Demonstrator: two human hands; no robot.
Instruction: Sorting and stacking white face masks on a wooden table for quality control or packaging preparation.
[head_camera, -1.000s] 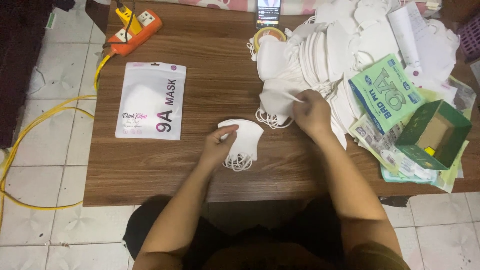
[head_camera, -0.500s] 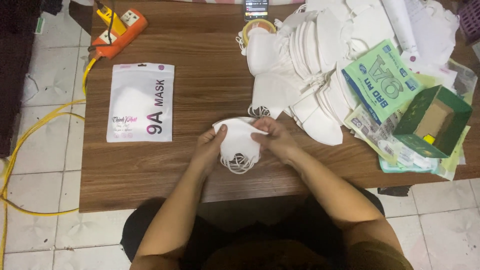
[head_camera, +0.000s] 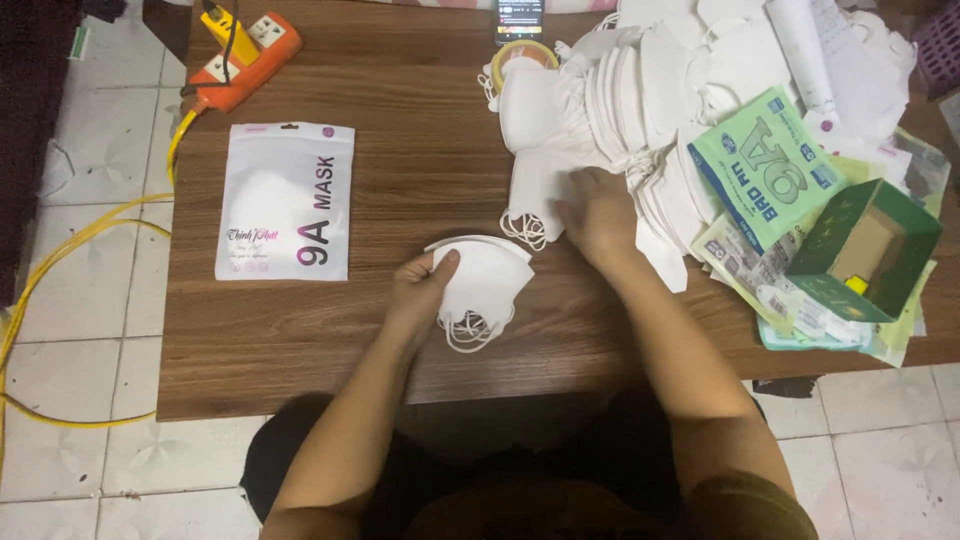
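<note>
My left hand (head_camera: 422, 290) grips a small stack of folded white face masks (head_camera: 485, 280) at its left edge, near the table's front middle; their ear loops hang toward me. My right hand (head_camera: 598, 215) rests with fingers spread on a single white mask (head_camera: 535, 190) at the foot of a big heap of white masks (head_camera: 640, 90) at the back right. Whether that hand grips the mask cannot be told. A white flat mask pouch (head_camera: 285, 200) lies on the wooden table (head_camera: 420, 130) at the left.
An orange power strip (head_camera: 245, 55) with a yellow cable sits at the back left corner. A phone (head_camera: 520, 18) and a tape roll (head_camera: 520, 52) lie at the back. Green pouches (head_camera: 765, 165) and an open green box (head_camera: 865, 250) crowd the right side. Tiled floor surrounds the table.
My right hand left the stack in front of me and reached back to the mask heap. The left hand stays on the stack.
</note>
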